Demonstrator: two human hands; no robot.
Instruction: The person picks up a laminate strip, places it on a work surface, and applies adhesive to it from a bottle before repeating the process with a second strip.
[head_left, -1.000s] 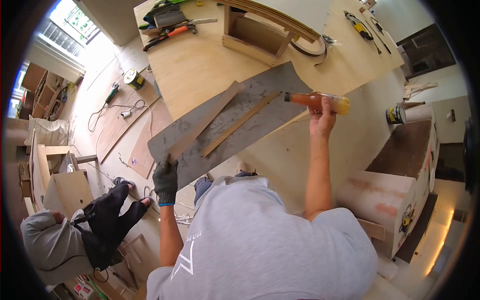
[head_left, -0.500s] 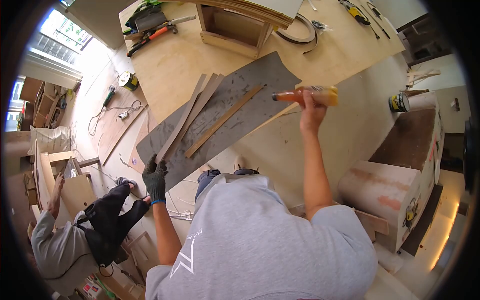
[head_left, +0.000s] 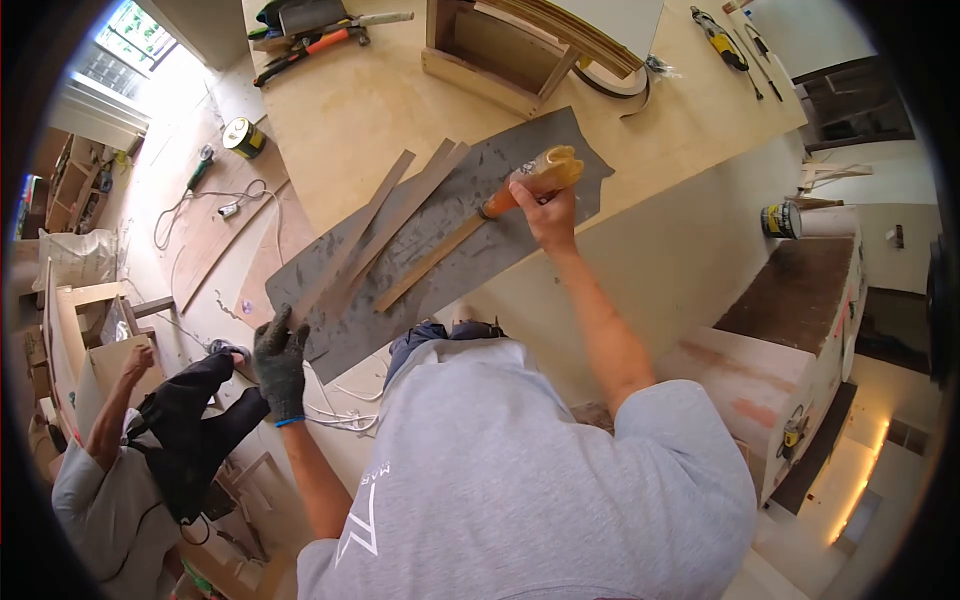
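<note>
My bare right hand (head_left: 548,212) grips an amber squeeze bottle of glue (head_left: 550,168), tilted with its nozzle pointing down-left. The nozzle is at a narrow brown wood strip (head_left: 430,262); whether it touches cannot be made out. My left hand (head_left: 279,365), in a dark knit glove with a blue cuff, has its fingers closed at the near ends of thin brown edging strips (head_left: 365,215). These strips fan out toward the far side. All of them lie on a stained dark grey sheet (head_left: 545,135) across the table corner.
On the plywood table (head_left: 350,100) stand a wooden drawer-like box (head_left: 490,60), a hammer (head_left: 320,42) and a yellow-black power tool (head_left: 722,42). A tin (head_left: 243,137) and a corded grinder (head_left: 200,170) lie left. Another person (head_left: 150,450) works at lower left.
My right hand has brought the bottle left and down, turning its nozzle toward the narrow strip. My left hand has shifted slightly left and down, and the view has turned a little.
</note>
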